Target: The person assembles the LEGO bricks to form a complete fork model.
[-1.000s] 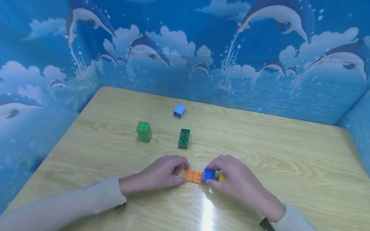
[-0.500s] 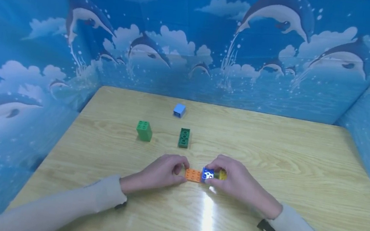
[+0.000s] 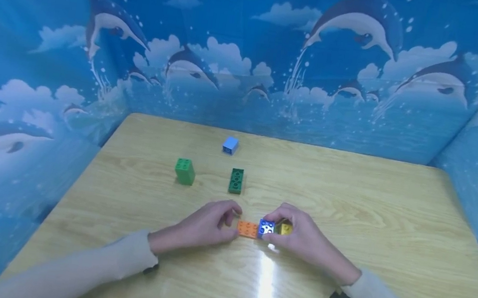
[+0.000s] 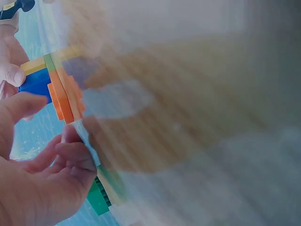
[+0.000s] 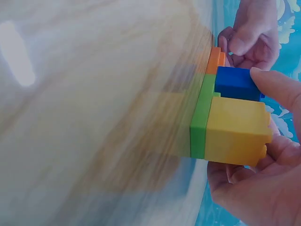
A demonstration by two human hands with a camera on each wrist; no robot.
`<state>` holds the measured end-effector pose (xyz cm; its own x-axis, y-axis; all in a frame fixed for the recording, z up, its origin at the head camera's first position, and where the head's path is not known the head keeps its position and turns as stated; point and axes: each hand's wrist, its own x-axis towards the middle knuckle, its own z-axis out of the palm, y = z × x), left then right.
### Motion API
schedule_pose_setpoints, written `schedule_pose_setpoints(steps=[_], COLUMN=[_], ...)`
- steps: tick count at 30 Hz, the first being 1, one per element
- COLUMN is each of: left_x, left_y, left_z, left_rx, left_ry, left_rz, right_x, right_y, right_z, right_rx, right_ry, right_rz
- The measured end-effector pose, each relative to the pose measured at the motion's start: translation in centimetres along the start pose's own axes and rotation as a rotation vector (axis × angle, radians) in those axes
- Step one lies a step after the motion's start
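Observation:
My right hand (image 3: 302,233) pinches a dark blue toy building brick (image 3: 266,228) between thumb and fingers. In the right wrist view this brick stands about where an orange brick (image 5: 215,60) and a flat light green brick (image 5: 200,120) meet end to end. A taller yellow brick (image 5: 237,127) sits on the green one, beside the blue. My left hand (image 3: 211,223) is at the orange brick's left end, its fingers loosely bent, with a gap between thumb and index finger. In the left wrist view, that thumb overlaps the blue brick's side.
Farther back on the wooden table (image 3: 371,211) a tall green brick (image 3: 185,172) stands upright. A dark green brick (image 3: 236,181) lies with its hollow underside up. Near the back edge rests a lighter blue brick (image 3: 230,145). A dolphin-print cloth (image 3: 273,98) surrounds the table.
The head view has tipped slightly. My left fingertips have eased a little off the orange brick's end, while the right hand keeps its hold on the blue brick in nearly the same place.

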<state>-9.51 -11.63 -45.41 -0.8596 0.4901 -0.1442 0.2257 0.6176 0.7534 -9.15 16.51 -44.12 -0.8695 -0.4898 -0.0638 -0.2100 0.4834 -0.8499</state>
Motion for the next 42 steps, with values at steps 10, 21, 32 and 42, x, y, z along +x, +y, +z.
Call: schedule_pose_setpoints(steps=[10, 21, 32, 42], left_x=[1.8, 7.2, 10.8, 12.5], left_y=[0.4, 0.8, 0.6, -0.3], left_z=[-1.5, -3.6, -3.5, -3.8], left_rx=[-0.165, -0.241, -0.168, -0.221], left_ry=[0.325, 0.539, 0.767, 0.775], left_rz=[0.140, 0.067, 0.007, -0.276], right_x=[-0.3, -0.4, -0.3, -0.3], right_y=[0.6, 0.9, 0.9, 0.5], right_z=[0.2, 0.3, 0.0, -0.1], right_rx=[0.026, 0.056, 0.067, 0.061], right_ry=[0.010, 0.012, -0.004, -0.002], right_rz=[-0.035, -0.023, -0.030, -0.002])
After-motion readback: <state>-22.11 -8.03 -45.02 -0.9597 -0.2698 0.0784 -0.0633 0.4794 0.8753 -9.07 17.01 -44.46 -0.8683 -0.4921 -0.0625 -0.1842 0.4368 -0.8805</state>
